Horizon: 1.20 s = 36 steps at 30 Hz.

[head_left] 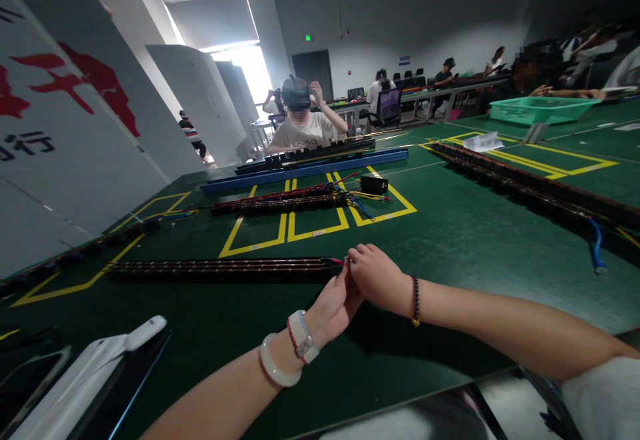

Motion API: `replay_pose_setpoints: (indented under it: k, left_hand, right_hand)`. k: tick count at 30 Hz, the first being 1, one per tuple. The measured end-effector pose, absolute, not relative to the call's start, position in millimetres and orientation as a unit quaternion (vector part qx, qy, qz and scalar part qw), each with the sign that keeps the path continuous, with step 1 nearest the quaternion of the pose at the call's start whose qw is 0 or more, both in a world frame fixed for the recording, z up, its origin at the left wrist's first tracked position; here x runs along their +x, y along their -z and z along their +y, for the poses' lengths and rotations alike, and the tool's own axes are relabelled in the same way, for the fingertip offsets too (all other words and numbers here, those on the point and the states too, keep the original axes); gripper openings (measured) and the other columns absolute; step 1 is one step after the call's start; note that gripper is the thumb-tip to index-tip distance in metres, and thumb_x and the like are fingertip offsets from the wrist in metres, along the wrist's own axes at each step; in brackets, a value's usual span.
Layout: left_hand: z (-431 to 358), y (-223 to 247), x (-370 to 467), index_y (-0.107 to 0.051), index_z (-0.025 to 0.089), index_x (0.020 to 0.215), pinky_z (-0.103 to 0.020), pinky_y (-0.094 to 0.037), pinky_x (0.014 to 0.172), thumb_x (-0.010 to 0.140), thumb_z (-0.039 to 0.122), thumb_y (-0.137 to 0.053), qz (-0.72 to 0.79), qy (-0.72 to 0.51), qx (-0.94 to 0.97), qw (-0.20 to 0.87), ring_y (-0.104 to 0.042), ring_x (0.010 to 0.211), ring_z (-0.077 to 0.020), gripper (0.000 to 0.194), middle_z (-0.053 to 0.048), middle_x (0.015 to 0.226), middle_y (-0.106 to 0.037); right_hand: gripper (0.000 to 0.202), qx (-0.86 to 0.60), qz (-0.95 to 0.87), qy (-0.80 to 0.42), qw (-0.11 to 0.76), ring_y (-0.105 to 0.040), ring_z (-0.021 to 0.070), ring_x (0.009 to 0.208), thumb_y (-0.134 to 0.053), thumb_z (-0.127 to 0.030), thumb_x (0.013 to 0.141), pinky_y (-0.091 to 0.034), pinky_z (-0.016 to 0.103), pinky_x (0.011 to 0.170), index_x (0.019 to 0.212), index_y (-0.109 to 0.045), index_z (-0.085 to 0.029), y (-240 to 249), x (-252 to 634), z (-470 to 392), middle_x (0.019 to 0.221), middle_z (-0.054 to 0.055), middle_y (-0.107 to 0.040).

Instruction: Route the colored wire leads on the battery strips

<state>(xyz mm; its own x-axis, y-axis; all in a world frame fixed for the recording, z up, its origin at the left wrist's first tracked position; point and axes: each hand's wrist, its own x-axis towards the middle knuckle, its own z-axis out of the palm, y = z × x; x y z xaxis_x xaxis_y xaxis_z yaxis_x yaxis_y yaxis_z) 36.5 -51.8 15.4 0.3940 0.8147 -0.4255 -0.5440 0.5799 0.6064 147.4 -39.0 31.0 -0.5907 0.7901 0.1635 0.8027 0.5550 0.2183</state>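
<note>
On the green table lies a long black strip (pixel 225 268) with rows of small shiny points along it. A short red wire (pixel 337 261) comes out of its right end and runs to my fingertips. My left hand (pixel 340 307) is closed in a pinch at this wire, thumb upward. Right against it, my right hand (pixel 380 280) is closed too, its fingertips meeting my left ones. Whatever small piece sits between the right fingers is hidden.
Beyond the strip, wired black bundles (pixel 280 201) lie across yellow-taped boxes, with a blue rail (pixel 310 170) behind. More strips (pixel 530 183) stretch along the right. A green basket (pixel 543 111) stands far right. White and black objects (pixel 115 360) lie near left. A person (pixel 310 127) sits opposite.
</note>
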Motion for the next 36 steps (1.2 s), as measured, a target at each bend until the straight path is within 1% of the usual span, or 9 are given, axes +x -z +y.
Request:
replay_pose_setpoints:
  k: [4,8,11,15,18,21,26,30,36]
  left_hand:
    - [-53,-12,36,-0.060,0.014,0.088,-0.024,-0.047,0.080,0.086,0.028,-0.054,0.355,-0.413,0.220,0.810,-0.060,0.083,-0.0109,0.015,-0.004,0.094,-0.065]
    - [-52,-11,34,-0.060,0.015,0.093,-0.027,-0.047,0.085,0.085,0.030,-0.055,0.336,-0.390,0.248,0.821,-0.061,0.091,-0.0138,0.018,-0.006,0.096,-0.065]
    - [-50,-9,35,-0.059,0.014,0.091,-0.031,-0.047,0.086,0.085,0.030,-0.055,0.328,-0.390,0.255,0.822,-0.062,0.085,-0.0142,0.018,-0.006,0.090,-0.066]
    - [-49,-5,36,-0.059,0.012,0.090,-0.033,-0.048,0.086,0.087,0.025,-0.052,0.320,-0.391,0.286,0.814,-0.062,0.078,-0.0139,0.015,-0.007,0.086,-0.065]
    - [-48,-3,36,-0.059,0.011,0.090,-0.033,-0.047,0.089,0.087,0.018,-0.050,0.327,-0.386,0.306,0.806,-0.063,0.081,-0.0152,0.013,-0.008,0.091,-0.066]
    - [-49,-2,36,-0.060,0.010,0.094,-0.034,-0.047,0.090,0.087,0.018,-0.048,0.313,-0.375,0.324,0.810,-0.064,0.087,-0.0175,0.016,-0.011,0.096,-0.066]
    - [-50,-2,35,-0.061,0.009,0.100,-0.033,-0.048,0.085,0.088,0.026,-0.048,0.288,-0.368,0.370,0.803,-0.063,0.090,-0.0184,0.024,-0.014,0.102,-0.065]
    - [-50,0,35,-0.058,0.010,0.093,-0.033,-0.049,0.080,0.088,0.030,-0.049,0.304,-0.382,0.360,0.795,-0.063,0.080,-0.0165,0.022,-0.010,0.093,-0.066]
    - [-46,-1,31,-0.052,0.012,0.084,-0.028,-0.049,0.070,0.089,0.032,-0.046,0.345,-0.350,0.316,0.812,-0.059,0.064,-0.0125,0.021,-0.004,0.071,-0.059]
  right_hand:
    - [0.024,-0.453,-0.877,0.160,0.012,-0.050,0.0243,0.085,-0.047,-0.015,0.082,-0.038,0.036,0.074,0.094,-0.066,-0.006,-28,144,-44,0.092,0.016,-0.058]
    - [0.026,-0.424,-0.899,0.112,-0.015,-0.054,0.0237,0.084,-0.050,-0.022,0.082,-0.040,0.035,0.073,0.097,-0.064,-0.007,-34,154,-41,0.092,0.015,-0.060]
    - [0.023,-0.398,-0.915,0.051,-0.041,-0.059,0.0211,0.079,-0.049,-0.025,0.084,-0.040,0.030,0.066,0.091,-0.066,-0.012,-49,166,-36,0.089,0.012,-0.064]
    - [0.025,-0.424,-0.903,-0.048,-0.054,-0.060,0.0155,0.065,-0.045,-0.023,0.085,-0.033,0.023,0.051,0.086,-0.068,-0.015,-71,177,-29,0.077,0.008,-0.067]
    - [0.022,-0.431,-0.895,-0.107,-0.044,-0.058,0.0128,0.061,-0.049,-0.020,0.080,-0.031,0.021,0.049,0.088,-0.070,-0.017,-77,181,-23,0.074,0.005,-0.068]
    - [0.021,-0.416,-0.894,-0.160,-0.045,-0.055,0.0104,0.056,-0.050,-0.022,0.080,-0.031,0.019,0.048,0.079,-0.070,-0.014,-77,185,-16,0.066,0.005,-0.066]
    - [0.030,-0.393,-0.874,-0.281,-0.046,-0.054,0.0091,0.052,-0.047,-0.031,0.085,-0.035,0.018,0.050,0.079,-0.069,-0.010,-76,193,-4,0.064,0.005,-0.065]
    - [0.034,-0.421,-0.871,-0.252,-0.034,-0.049,0.0088,0.050,-0.047,-0.036,0.086,-0.032,0.020,0.049,0.081,-0.069,-0.010,-78,200,7,0.060,0.004,-0.062]
    - [0.036,-0.427,-0.877,-0.218,0.022,-0.048,0.0098,0.059,-0.052,-0.044,0.084,-0.030,0.021,0.053,0.087,-0.068,-0.012,-63,215,37,0.072,0.004,-0.063]
